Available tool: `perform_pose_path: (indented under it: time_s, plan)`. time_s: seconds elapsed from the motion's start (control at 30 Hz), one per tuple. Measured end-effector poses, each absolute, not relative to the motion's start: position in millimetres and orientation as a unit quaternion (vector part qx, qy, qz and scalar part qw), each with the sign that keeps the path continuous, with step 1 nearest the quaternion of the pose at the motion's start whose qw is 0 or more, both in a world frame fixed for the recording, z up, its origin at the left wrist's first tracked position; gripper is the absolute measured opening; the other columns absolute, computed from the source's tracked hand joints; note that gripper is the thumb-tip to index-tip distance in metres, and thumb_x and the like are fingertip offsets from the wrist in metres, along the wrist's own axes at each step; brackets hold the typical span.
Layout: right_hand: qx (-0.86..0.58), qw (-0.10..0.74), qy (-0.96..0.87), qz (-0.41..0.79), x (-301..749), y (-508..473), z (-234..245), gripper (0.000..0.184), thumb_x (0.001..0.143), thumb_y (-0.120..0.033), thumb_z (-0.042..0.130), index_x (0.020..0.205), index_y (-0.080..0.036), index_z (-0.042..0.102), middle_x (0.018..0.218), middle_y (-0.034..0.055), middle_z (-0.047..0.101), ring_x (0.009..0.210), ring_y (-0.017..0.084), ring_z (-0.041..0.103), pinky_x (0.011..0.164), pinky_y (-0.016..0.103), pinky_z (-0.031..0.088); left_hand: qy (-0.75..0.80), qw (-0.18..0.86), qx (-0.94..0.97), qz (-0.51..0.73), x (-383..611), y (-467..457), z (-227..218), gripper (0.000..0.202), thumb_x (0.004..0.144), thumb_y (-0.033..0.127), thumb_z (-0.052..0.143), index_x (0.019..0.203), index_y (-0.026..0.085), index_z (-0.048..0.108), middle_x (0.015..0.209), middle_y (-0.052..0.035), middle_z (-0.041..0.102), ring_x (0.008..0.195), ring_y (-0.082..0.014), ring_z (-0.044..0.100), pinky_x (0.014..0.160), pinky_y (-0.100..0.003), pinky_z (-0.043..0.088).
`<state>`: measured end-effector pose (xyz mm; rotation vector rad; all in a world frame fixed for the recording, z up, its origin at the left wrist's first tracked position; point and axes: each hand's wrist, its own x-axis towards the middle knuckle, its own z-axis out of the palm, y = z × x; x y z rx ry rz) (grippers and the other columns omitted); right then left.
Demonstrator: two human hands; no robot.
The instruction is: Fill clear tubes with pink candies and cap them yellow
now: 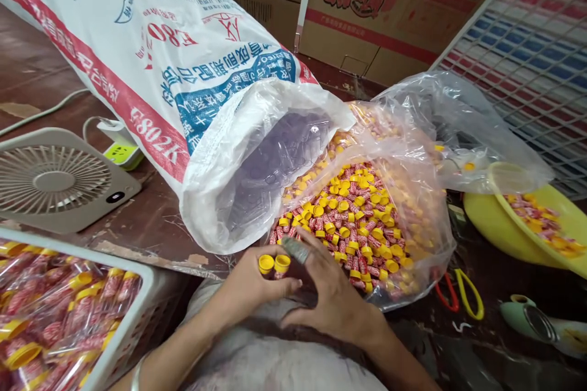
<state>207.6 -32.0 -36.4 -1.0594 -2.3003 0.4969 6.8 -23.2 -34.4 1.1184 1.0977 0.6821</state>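
Note:
My left hand (257, 284) is closed round two small tubes with yellow caps (274, 263), their caps pointing up. My right hand (328, 290) lies against it with the fingers curled over the tubes; a small greyish thing sits at its fingertips. Both hands rest at the mouth of a clear plastic bag (413, 195) heaped with red-and-white candy tubes with yellow caps (358, 214). A big white woven sack (151, 55) with red and blue print lies open beside that bag, with a clear liner inside.
A white basket (132, 311) at lower left holds packed tubes. A small desk fan (59, 177) and a power strip (120, 146) stand at left. Yellow basins (495, 226) with more candy sit at right. Scissors (458, 293) lie near them. Cardboard boxes (380, 6) stand behind.

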Motion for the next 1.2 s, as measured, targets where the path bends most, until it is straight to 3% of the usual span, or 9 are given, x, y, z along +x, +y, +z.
perform_pose_path:
  time_s: [0.07,0.2,0.4,0.5,0.67,0.77,0.97,1.1,1.2]
  plan:
    - [-0.463,0.286,-0.826,0.145,227,-23,-37,0.075,0.085,-0.056,0.077,0.14,-0.017,0.046,0.131,0.0178,0.062,0.122,0.034,0.06,0.097,0.048,0.055,0.569,0.452,0.614,0.308,-8,-16,-28,0.016,0.077,0.032,0.071,0.085,0.018,0.07,0.077,-0.0024,0.07,0.073,-0.0194,0.062,0.064,-0.027,0.043]
    - [-0.548,0.27,-0.791,0.022,250,-10,-48,0.008,0.101,-0.026,0.059,0.1,-0.019,0.063,0.096,0.009,0.068,0.091,0.027,0.066,0.08,0.039,0.054,0.65,0.08,0.73,0.194,-24,8,-23,0.027,0.087,0.019,0.055,0.108,0.022,0.072,0.106,-0.0118,0.075,0.095,-0.0316,0.067,0.063,-0.032,0.041]
    - [-0.512,0.175,-0.841,0.0,219,5,-58,0.01,0.097,-0.011,0.062,0.1,-0.019,0.067,0.103,0.0084,0.069,0.097,0.025,0.062,0.083,0.037,0.053,0.627,0.032,0.774,0.083,-17,25,-27,0.028,0.088,0.012,0.048,0.102,0.014,0.072,0.095,-0.0184,0.073,0.092,-0.0373,0.067,0.064,-0.038,0.045]
    - [-0.471,0.175,-0.864,0.032,212,14,-62,0.016,0.096,-0.006,0.06,0.1,-0.019,0.067,0.108,0.0083,0.071,0.104,0.025,0.063,0.093,0.039,0.054,0.625,0.108,0.747,0.202,-25,15,-24,0.027,0.09,0.027,0.057,0.111,0.018,0.072,0.103,-0.0131,0.075,0.094,-0.0326,0.068,0.07,-0.035,0.047]
    - [-0.504,0.427,-0.722,0.205,212,6,-53,0.011,0.096,-0.019,0.065,0.106,-0.02,0.062,0.105,0.0078,0.071,0.096,0.021,0.07,0.086,0.033,0.06,0.528,0.492,0.639,0.266,-23,-9,-16,0.029,0.084,0.046,0.068,0.085,0.017,0.071,0.073,-0.0011,0.067,0.067,-0.0167,0.058,0.062,-0.025,0.044]
    - [-0.476,0.505,-0.633,0.343,204,-7,-39,0.018,0.098,-0.025,0.065,0.115,-0.024,0.059,0.1,0.0035,0.074,0.087,0.018,0.073,0.078,0.027,0.061,0.487,0.602,0.581,0.251,-6,-15,-17,0.032,0.081,0.044,0.071,0.07,0.016,0.061,0.062,0.0036,0.05,0.059,-0.0104,0.041,0.054,-0.021,0.033]
    - [-0.389,0.423,-0.75,0.328,202,-16,-18,0.016,0.103,-0.031,0.057,0.112,-0.022,0.066,0.111,0.0081,0.069,0.105,0.021,0.067,0.092,0.034,0.056,0.443,0.689,0.484,0.306,7,-18,-24,0.033,0.077,0.044,0.077,0.079,0.014,0.064,0.067,0.004,0.047,0.062,-0.009,0.037,0.056,-0.02,0.028]
    - [-0.364,0.368,-0.833,0.193,203,-20,-26,0.053,0.09,-0.054,0.072,0.124,-0.016,0.057,0.12,0.0169,0.064,0.114,0.031,0.062,0.097,0.047,0.055,0.439,0.724,0.396,0.355,6,-23,-32,0.034,0.074,0.044,0.081,0.079,0.014,0.066,0.068,0.0034,0.05,0.065,-0.0101,0.043,0.06,-0.02,0.035]
    - [-0.383,0.378,-0.836,0.106,193,-26,-38,0.057,0.083,-0.055,0.077,0.119,-0.017,0.054,0.109,0.0148,0.064,0.103,0.032,0.063,0.091,0.05,0.056,0.425,0.759,0.338,0.36,9,-24,-38,0.036,0.07,0.043,0.085,0.082,0.014,0.07,0.073,0.0001,0.059,0.069,-0.0127,0.051,0.066,-0.023,0.042]
